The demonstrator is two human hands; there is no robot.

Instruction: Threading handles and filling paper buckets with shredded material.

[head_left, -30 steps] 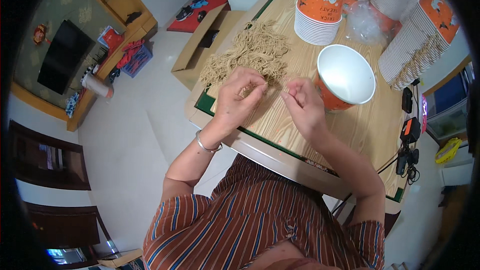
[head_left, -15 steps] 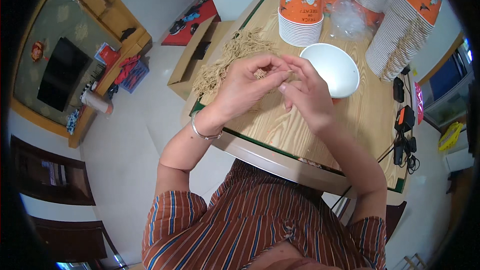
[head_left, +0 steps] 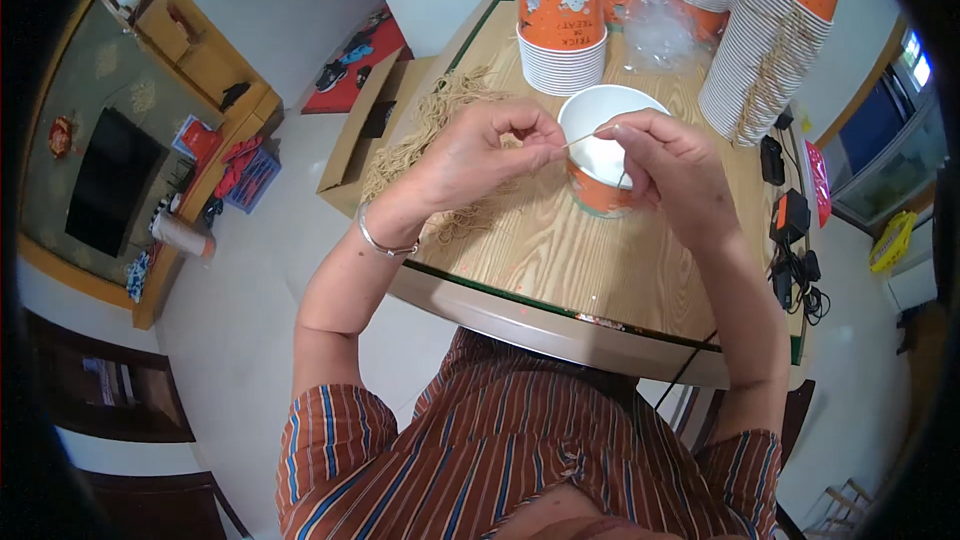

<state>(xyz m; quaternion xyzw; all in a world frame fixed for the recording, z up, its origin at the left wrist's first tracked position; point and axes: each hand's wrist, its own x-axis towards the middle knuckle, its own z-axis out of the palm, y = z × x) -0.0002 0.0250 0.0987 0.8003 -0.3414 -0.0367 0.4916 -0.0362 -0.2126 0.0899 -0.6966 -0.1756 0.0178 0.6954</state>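
Both hands' fingers pinching a thin string [head_left: 588, 137] over paper cup [head_left: 604, 155], string pile [head_left: 425, 155] left, cup stacks [head_left: 765, 35] behind

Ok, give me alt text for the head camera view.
Left hand and right hand stretch a thin tan string between them over an open orange paper cup on a wooden table, beside a string pile and stacked cups.

Both hands pinch a thin tan string [head_left: 590, 137] above an orange paper cup [head_left: 605, 155]: left hand [head_left: 470, 155] at its nine o'clock, right hand [head_left: 675, 165] at three. Loose strings [head_left: 430, 130] heap on the wooden table [head_left: 560, 250] at nine o'clock.
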